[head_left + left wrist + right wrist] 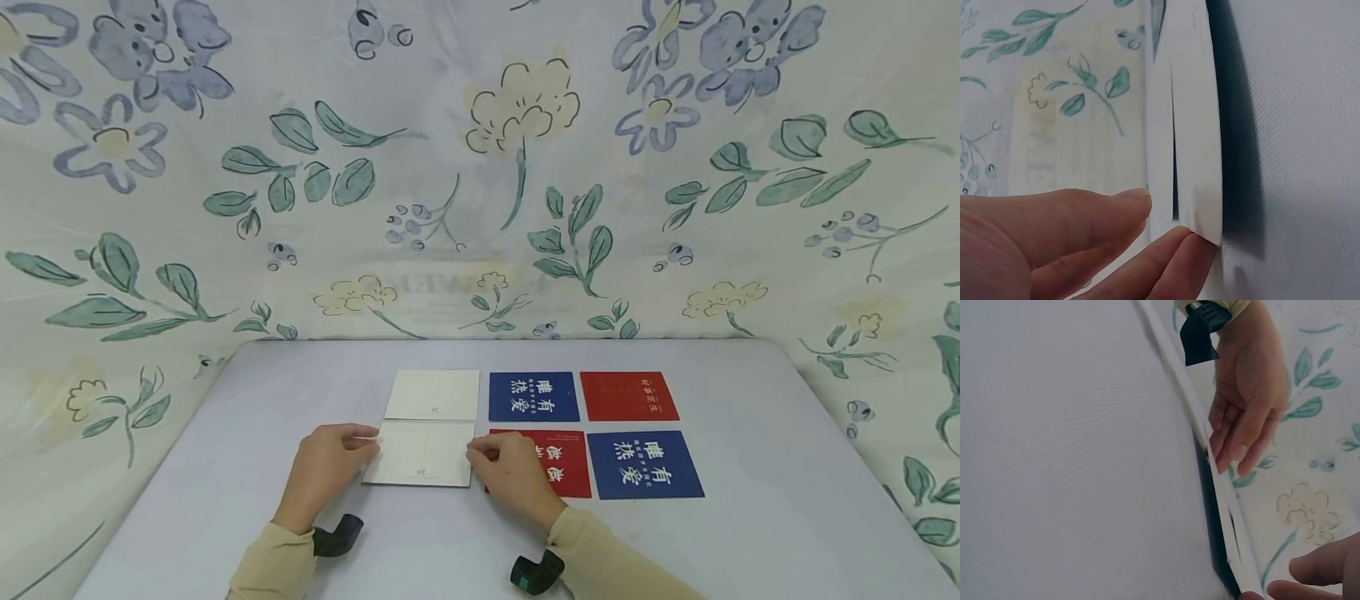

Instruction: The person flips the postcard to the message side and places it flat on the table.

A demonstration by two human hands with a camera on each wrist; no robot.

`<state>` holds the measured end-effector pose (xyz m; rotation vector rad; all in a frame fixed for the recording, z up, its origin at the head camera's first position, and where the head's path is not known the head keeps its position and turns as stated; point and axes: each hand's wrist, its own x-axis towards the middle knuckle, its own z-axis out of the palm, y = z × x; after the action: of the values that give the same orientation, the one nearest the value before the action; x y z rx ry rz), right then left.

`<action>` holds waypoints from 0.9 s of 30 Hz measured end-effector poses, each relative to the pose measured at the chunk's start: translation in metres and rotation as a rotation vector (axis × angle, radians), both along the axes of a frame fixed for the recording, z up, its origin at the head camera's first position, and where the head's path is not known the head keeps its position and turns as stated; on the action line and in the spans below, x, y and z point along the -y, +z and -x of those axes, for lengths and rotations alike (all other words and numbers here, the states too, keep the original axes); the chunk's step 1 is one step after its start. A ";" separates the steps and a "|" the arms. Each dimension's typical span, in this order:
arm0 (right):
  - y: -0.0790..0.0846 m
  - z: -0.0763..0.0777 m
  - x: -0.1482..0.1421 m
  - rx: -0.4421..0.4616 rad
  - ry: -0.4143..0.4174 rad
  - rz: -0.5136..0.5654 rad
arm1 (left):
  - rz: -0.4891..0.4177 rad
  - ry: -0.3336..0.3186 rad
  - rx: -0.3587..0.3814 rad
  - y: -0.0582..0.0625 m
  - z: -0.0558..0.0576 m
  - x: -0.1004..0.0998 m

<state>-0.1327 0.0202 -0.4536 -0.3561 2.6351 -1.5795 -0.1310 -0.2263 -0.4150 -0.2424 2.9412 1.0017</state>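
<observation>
A white card (420,467), with a small mark near its front edge, lies before me at the centre of the table. My left hand (330,467) touches its left end with the fingertips; in the left wrist view the thumb stands apart from the fingers (1169,256). At the right edge, my right hand (513,471) touches the card with its fingertips, and the right wrist view shows thumb and fingers (1325,559) apart. A shadow runs along the card's near edge. Directly behind it is another white card (433,393), with a narrow slit between the two.
Right of the white cards lie a blue card (533,397) and a red card (618,396) behind, with a red card (566,479), partly hidden by my right hand, and a blue card (645,464) in front. A flowered cloth (480,192) hangs beyond the table (757,450).
</observation>
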 end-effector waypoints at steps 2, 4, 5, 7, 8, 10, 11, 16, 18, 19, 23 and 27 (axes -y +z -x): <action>0.000 0.000 0.000 -0.005 0.001 -0.003 | -0.002 0.000 0.007 0.000 0.000 0.000; 0.000 0.000 0.000 -0.008 0.001 -0.004 | 0.000 -0.002 0.009 0.000 0.001 0.001; 0.000 0.000 0.000 -0.008 0.001 -0.004 | 0.001 -0.004 0.008 -0.001 0.001 0.001; 0.000 0.000 0.000 -0.006 -0.003 0.000 | 0.004 -0.008 0.006 -0.001 0.001 0.002; 0.000 0.000 0.001 -0.006 -0.004 0.001 | 0.004 -0.010 0.005 -0.001 0.001 0.003; 0.001 0.000 0.001 -0.004 -0.007 0.005 | -0.001 -0.013 0.007 -0.002 0.001 0.004; 0.001 0.000 0.001 -0.003 -0.008 0.006 | -0.005 -0.013 0.010 -0.002 0.001 0.004; 0.000 0.000 0.001 0.005 -0.011 0.008 | -0.013 -0.013 0.021 -0.001 0.000 0.005; 0.000 0.000 0.001 0.009 -0.010 0.011 | -0.012 -0.014 0.024 0.000 0.000 0.005; 0.000 0.000 0.001 0.009 -0.010 0.012 | -0.011 -0.013 0.026 0.000 0.000 0.005; 0.000 0.000 0.000 0.002 -0.010 0.012 | -0.009 -0.019 0.025 0.000 0.000 0.006; 0.001 0.000 0.000 0.012 -0.015 0.010 | -0.005 -0.020 0.022 -0.001 0.002 0.006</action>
<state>-0.1326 0.0204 -0.4528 -0.3268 2.6289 -1.5945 -0.1326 -0.2324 -0.4161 -0.2213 2.9157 0.9969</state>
